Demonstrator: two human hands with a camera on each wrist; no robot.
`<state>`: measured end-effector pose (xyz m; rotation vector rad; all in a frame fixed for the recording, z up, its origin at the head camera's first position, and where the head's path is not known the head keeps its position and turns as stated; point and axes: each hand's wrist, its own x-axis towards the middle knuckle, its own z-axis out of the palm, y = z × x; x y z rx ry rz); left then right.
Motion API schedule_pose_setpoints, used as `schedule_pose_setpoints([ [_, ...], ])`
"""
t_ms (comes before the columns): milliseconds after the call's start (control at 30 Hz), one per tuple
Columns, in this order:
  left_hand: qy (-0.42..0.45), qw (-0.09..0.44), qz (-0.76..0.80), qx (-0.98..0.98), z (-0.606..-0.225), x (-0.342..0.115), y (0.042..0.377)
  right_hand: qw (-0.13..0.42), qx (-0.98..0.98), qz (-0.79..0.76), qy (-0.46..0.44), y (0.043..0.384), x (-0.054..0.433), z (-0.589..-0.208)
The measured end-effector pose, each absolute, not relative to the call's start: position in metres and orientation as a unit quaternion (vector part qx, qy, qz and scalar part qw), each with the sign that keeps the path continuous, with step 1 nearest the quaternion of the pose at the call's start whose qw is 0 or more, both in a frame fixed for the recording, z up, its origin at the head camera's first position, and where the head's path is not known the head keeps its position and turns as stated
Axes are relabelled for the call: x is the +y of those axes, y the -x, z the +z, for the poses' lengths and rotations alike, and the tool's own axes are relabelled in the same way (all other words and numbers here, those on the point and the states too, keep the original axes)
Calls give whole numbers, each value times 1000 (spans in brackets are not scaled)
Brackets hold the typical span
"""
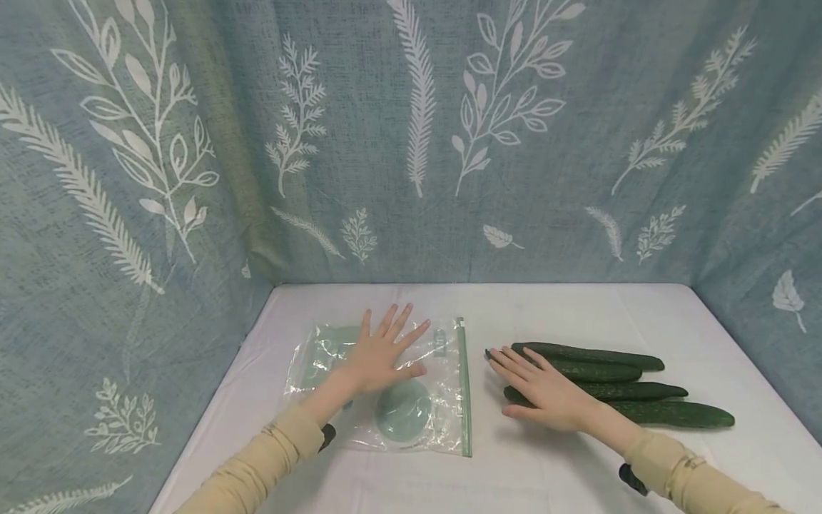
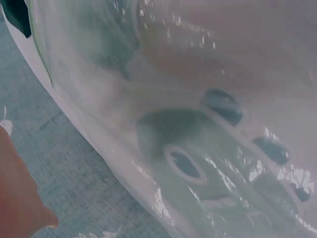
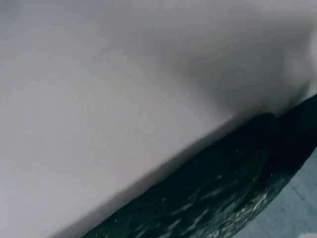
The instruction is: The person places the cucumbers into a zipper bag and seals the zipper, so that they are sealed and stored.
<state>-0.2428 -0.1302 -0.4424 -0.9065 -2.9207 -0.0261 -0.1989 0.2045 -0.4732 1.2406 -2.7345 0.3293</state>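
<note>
A clear zip bag (image 1: 443, 421) with green print and a green zip strip lies flat on the white table. My left hand (image 1: 375, 357) is over its middle with the fingers spread and straight. In the left wrist view the bag's printed film (image 2: 198, 148) fills most of the picture. Several dark green cucumbers (image 1: 674, 414) lie side by side to the right of the bag. My right hand (image 1: 546, 389) is over their left ends, its fingers extended. The right wrist view shows one cucumber (image 3: 198, 198) close up. Whether either hand touches what lies beneath it, I cannot tell.
The white tabletop (image 1: 514, 471) carries the bag and the cucumbers. A blue-green curtain (image 1: 372, 157) with white leaf patterns stands behind the table and along both sides. A dark strap (image 1: 632, 478) shows under the right wrist.
</note>
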Motion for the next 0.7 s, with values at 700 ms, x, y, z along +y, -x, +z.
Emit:
schedule_pose_setpoints([
  [700, 353, -23, -24, -935, -448, -97, 215, 51, -869, 38, -491, 181, 185, -488],
])
